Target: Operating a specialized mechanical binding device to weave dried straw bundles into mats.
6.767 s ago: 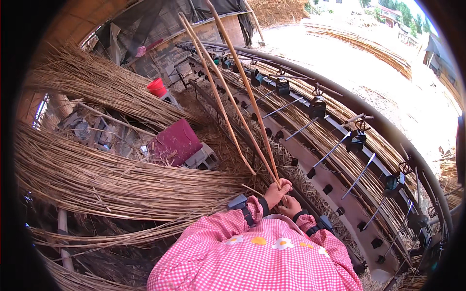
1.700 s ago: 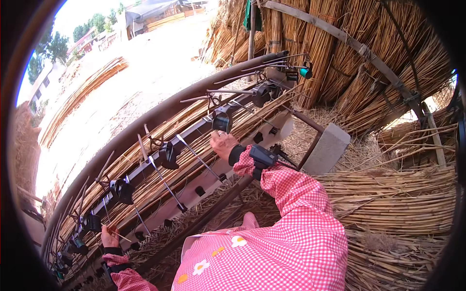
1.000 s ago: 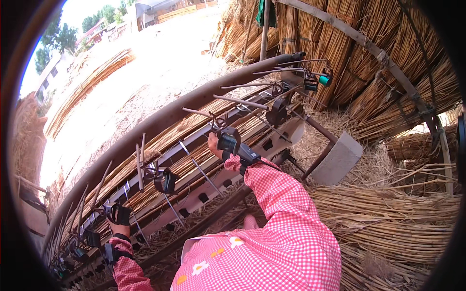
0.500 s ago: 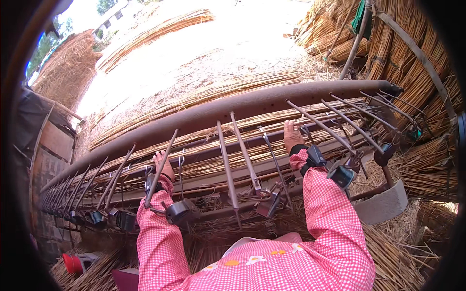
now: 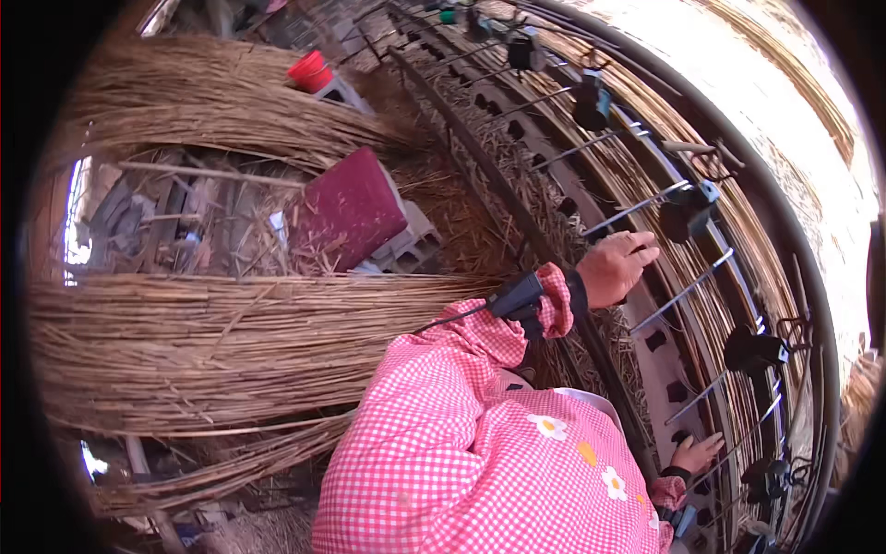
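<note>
My left hand hovers beside the rack of metal rods, its fingers loosely stretched and holding nothing. Lower down, my right hand lies with its fingers out against the row of reeds in the frame; whether it presses on them I cannot tell. Thin metal rods cross the reeds, and dark spool holders hang along them. A thick curved metal pipe runs along the far side of the frame. Each of my wrists wears a black strapped device.
Bundles of long dry reeds lie at the left, with another bundle beyond. Between them are a maroon pad on concrete blocks and a red spool-like object. A dark metal bar edges the frame nearest me.
My view has swung far to the left, bringing the floor bundles and maroon pad into sight. My left hand has come back from the reeds toward me; my right hand remains at the frame.
</note>
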Motion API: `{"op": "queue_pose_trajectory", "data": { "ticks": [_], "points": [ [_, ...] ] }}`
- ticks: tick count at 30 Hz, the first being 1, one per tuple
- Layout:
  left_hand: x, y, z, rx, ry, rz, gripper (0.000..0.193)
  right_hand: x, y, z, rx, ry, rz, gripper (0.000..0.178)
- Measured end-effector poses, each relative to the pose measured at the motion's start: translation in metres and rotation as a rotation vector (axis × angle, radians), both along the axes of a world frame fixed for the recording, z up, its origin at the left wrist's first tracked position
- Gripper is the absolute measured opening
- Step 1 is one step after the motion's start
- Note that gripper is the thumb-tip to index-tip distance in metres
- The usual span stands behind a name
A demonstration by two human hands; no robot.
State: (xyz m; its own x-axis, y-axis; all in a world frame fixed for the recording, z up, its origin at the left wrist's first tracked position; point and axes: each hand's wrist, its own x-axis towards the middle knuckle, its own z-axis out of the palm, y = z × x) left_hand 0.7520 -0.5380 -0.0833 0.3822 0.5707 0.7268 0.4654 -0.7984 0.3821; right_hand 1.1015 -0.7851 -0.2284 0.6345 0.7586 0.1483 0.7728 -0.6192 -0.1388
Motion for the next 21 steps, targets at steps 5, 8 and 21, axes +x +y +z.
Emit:
{"op": "queue_pose_trajectory", "data": {
  "ticks": [5, 8, 21],
  "points": [
    [-0.158, -0.103, -0.083, -0.364, 0.223, 0.742, 0.031, -0.061, 0.031, -0.104, -0.157, 0.539, 0.166, 0.075],
    [-0.269, -0.189, -0.105, -0.905, 0.645, 1.233, 0.043, -0.127, 0.089, -0.071, -0.261, 0.443, 0.865, 0.061],
    [-0.407, -0.381, -0.103, -0.859, 1.172, 1.392, 0.018, -0.286, 0.158, -0.061, -0.310, 0.517, 1.651, 0.043]
  ]
}}
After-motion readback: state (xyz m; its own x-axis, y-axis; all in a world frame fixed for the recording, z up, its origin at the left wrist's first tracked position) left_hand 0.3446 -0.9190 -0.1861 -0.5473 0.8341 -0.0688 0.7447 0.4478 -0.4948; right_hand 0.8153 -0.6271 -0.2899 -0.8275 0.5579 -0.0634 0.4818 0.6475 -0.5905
